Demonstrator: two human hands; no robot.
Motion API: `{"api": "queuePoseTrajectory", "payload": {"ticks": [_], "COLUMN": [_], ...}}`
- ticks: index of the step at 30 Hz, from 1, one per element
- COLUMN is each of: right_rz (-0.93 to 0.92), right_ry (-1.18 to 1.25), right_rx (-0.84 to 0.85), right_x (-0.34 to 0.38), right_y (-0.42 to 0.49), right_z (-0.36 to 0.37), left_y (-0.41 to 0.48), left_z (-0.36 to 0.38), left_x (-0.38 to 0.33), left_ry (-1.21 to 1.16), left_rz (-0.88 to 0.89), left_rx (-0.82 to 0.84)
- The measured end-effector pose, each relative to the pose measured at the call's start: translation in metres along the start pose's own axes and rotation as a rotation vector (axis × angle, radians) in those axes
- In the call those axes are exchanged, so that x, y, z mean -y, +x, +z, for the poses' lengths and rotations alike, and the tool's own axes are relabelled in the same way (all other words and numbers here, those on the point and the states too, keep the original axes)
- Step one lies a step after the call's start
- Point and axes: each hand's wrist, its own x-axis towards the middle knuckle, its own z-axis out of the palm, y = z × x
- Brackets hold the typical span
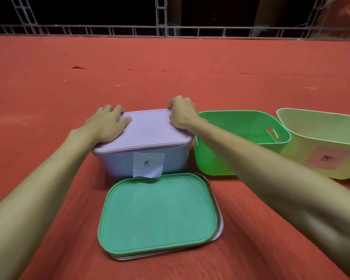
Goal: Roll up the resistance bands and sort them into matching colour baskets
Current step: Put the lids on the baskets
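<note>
Red cloth surface (170, 77): your left hand (107, 124) and right hand (182, 114) grip opposite ends of lilac lid (150, 130) on purple basket (119, 162). Green basket (210, 164), pale yellow basket (303, 146) open at right; green lid stack (158, 213) nearest you. No bands in view, so rolling, sorting likely all ahead.

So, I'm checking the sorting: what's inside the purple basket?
Nothing inside shows. The purple lid covers the purple basket completely, and the left hand and right hand hold the lid's edges, so any contents are hidden.
</note>
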Motion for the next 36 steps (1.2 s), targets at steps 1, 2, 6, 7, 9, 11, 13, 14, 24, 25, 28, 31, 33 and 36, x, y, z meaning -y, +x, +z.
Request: {"api": "queuePoseTrajectory", "payload": {"ticks": [1,2,6,7,9,11,13,14,24,25,28,31,33,36], "right_rz": [0.001,0.000,-0.095,-0.126,-0.173,-0.198,-0.198,-0.195,-0.586,-0.575,-0.480,-0.393,-0.395,-0.409], "right_ry": [0.017,0.027,-0.116,-0.199,-0.343,-0.430,-0.456,-0.427,0.177,0.132,-0.090,-0.182,-0.215,-0.302], "right_rx": [0.000,0.006,0.024,0.008,-0.024,-0.021,0.017,0.012,-0.357,-0.267,0.157,0.342,0.376,0.407], "right_x": [-0.001,-0.002,-0.005,-0.003,0.004,0.013,0.018,0.017,-0.049,-0.059,-0.082,-0.104,-0.117,-0.142], "right_y": [0.000,0.000,-0.002,-0.002,-0.007,-0.015,-0.021,-0.025,-0.211,-0.225,-0.252,-0.267,-0.272,-0.281], "right_z": [0.001,0.002,0.008,0.009,0.009,0.004,-0.005,-0.011,-0.004,0.004,0.014,-0.004,-0.021,-0.046], "left_y": [-0.001,-0.002,-0.006,-0.006,-0.009,-0.015,-0.026,-0.033,-0.223,-0.232,-0.243,-0.244,-0.245,-0.249], "left_z": [0.001,0.002,0.011,0.012,0.013,0.009,0.000,-0.008,0.081,0.097,0.117,0.111,0.108,0.110], "left_x": [0.000,-0.003,-0.012,-0.013,-0.016,-0.018,-0.021,-0.022,-0.025,-0.033,-0.058,-0.090,-0.114,-0.154], "left_ry": [0.007,0.016,0.070,0.083,0.108,0.116,0.085,0.025,-0.650,-0.693,-0.731,-0.781,-0.783,-0.785], "left_rz": [-0.012,-0.019,-0.011,-0.005,0.012,0.026,0.021,-0.004,-0.295,-0.267,-0.193,-0.186,-0.187,-0.136], "left_rx": [0.004,0.005,-0.039,-0.054,-0.100,-0.160,-0.300,-0.422,-0.548,-0.423,-0.234,-0.126,-0.081,-0.047]}}
